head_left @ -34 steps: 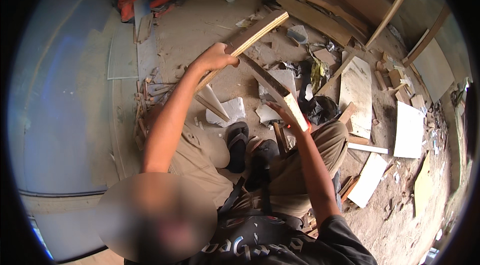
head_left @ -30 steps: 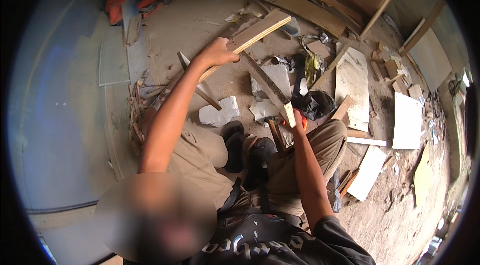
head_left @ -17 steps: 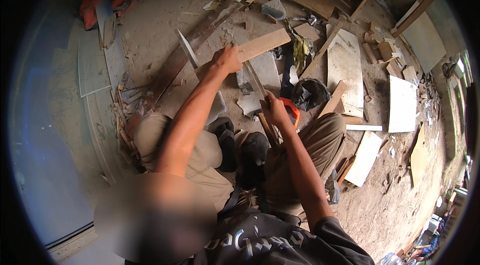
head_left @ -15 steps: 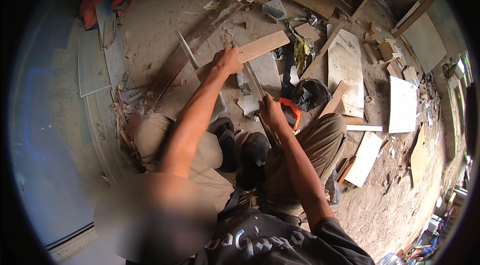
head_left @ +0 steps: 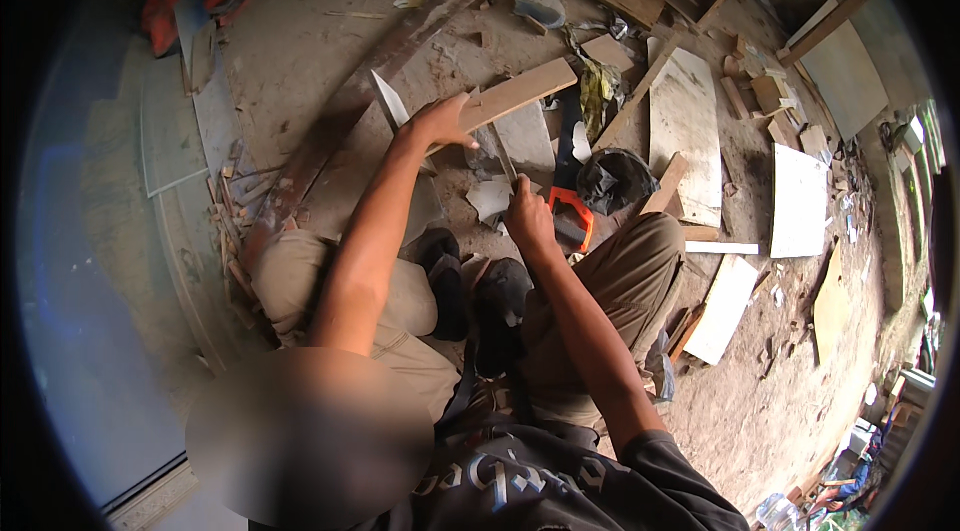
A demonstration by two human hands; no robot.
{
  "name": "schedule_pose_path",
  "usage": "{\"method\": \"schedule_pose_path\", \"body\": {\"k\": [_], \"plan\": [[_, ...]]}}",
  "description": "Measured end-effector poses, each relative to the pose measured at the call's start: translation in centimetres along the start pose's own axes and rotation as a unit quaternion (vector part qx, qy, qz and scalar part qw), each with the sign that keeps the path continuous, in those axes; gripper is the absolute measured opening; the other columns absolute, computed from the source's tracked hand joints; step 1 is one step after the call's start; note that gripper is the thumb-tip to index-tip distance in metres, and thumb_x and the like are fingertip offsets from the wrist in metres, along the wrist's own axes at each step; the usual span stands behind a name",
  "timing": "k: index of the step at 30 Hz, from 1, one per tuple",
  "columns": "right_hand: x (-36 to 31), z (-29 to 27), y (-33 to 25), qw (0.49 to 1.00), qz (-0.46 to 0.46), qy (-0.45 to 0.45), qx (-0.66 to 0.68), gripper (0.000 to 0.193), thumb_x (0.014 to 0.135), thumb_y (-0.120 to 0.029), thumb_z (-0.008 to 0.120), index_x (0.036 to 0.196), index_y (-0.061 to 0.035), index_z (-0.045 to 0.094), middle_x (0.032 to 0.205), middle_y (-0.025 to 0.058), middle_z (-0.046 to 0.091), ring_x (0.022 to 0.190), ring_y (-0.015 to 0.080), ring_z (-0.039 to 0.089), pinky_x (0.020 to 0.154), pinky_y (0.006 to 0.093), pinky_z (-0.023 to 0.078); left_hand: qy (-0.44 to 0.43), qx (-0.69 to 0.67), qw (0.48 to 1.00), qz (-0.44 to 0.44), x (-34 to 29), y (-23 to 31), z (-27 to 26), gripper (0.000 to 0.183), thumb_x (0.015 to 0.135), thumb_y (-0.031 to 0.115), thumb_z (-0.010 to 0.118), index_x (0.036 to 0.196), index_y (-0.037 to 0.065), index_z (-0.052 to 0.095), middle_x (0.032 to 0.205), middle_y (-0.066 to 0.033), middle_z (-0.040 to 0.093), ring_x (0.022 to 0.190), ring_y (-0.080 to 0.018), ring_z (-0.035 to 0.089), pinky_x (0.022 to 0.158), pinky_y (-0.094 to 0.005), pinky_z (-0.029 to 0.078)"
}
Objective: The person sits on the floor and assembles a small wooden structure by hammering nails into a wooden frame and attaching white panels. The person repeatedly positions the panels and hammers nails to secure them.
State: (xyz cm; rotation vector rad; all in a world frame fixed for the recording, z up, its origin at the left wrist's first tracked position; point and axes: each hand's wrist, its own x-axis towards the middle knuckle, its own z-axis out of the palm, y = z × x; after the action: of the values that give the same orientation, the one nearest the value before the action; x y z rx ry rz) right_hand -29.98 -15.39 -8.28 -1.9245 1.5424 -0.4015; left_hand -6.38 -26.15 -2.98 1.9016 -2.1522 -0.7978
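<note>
Spanning a flat, pale-brown wooden board (head_left: pixel 523 92) above the dusty brown floor's (head_left: pixel 300 81) middle, the left hand (head_left: pixel 443 121) shows no certain grip; the right hand (head_left: pixel 530 215) is closed round a thin grey-brown wooden strip (head_left: pixel 505 162). A loose left hold could let the board slip.

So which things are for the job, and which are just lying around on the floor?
Part of the job:
flat brown wooden board, at the left hand
narrow brown wooden strip, in the right hand
maybe the orange-handled saw

Seemingly just lying about:
crumpled black plastic bag
rectangular white panel
</note>
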Motion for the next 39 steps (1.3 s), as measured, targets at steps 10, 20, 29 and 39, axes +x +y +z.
{"method": "schedule_pose_path", "body": {"k": [10,20,29,39], "plan": [[-0.1,1.4,0.3,0.999,0.005,0.014,0.047,0.027,0.087,-0.010,0.053,0.109,-0.0029,0.040,0.079,0.0336,0.061,0.078,0.0527,0.059,0.070,0.0610,0.046,0.070,0.004,0.996,-0.057,-0.2,-1.9,3.6,0.061,0.063,0.021,0.074,0.114,-0.002,0.051,0.106,-0.0283,0.061,0.105,-0.0442,0.057,0.089,-0.0450,0.049],[0.3,2.0,0.3,0.997,0.003,0.014,0.069,0.027,0.090,-0.019,0.055,0.103,-0.0015,0.040,0.083,0.0332,0.061,0.078,0.0544,0.057,0.071,0.0600,0.045,0.077,0.155,0.981,-0.088,0.3,-0.3,3.4,0.054,0.070,0.019,0.067,0.118,0.004,0.050,0.098,-0.0241,0.066,0.094,-0.0417,0.065,0.083,-0.0470,0.053],[-0.2,2.2,7.3,0.965,0.225,0.088,0.105,0.059,0.095,-0.050,0.041,0.087,0.0034,0.064,0.088,0.0291,0.065,0.090,0.0436,0.064,0.077,0.0498,0.050,0.066,0.151,0.983,-0.086,-0.1,-0.7,3.0,0.053,0.070,0.018,0.068,0.117,0.005,0.049,0.097,-0.0252,0.066,0.094,-0.0423,0.064,0.083,-0.0475,0.053],[-4.5,4.8,10.8,0.944,0.179,-0.277,-0.001,0.045,0.074,-0.027,0.063,0.103,0.0073,0.065,0.095,0.0300,0.065,0.093,0.0402,0.066,0.081,0.0456,0.052,0.057,0.138,0.985,-0.090,-0.3,-0.9,2.8,0.055,0.070,0.018,0.069,0.119,0.005,0.048,0.098,-0.0253,0.066,0.096,-0.0439,0.063,0.084,-0.0485,0.052]]}}
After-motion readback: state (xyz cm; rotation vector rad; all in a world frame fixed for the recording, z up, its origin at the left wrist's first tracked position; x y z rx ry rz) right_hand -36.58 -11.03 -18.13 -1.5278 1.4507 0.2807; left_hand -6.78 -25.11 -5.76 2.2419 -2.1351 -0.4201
